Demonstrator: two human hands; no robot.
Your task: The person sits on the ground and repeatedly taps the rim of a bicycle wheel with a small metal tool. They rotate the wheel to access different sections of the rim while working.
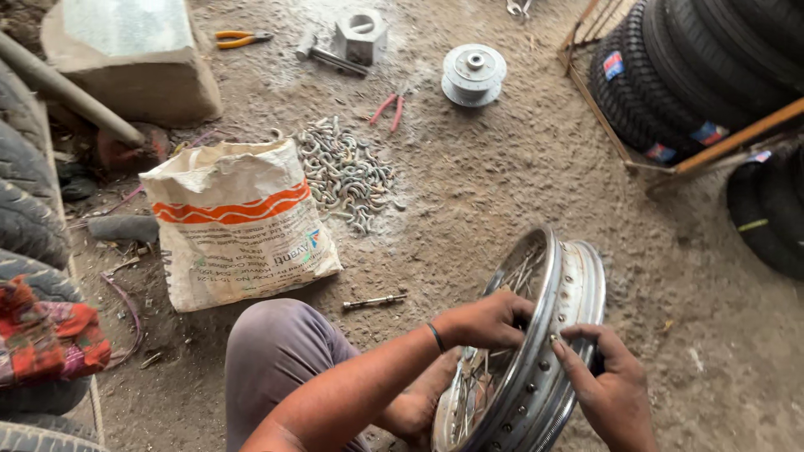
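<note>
Both hands on the spoked wheel rim [544, 335], stood on edge on the dirt floor [519, 192]

Left hand [486, 322] reaches inside, fingers curled around the rim's edge by the spokes; right hand [611, 389] pinches a small nipple at the outer face. Behind: a white sack [239, 226], a heap of metal hooks [343, 172], a hub [474, 74], red pliers [389, 107], stacked tyres [703, 59]

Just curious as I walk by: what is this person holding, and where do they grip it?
A spoked metal wheel rim standing on edge. The left hand grips its upper edge; the right hand fingers the outer face.
</note>
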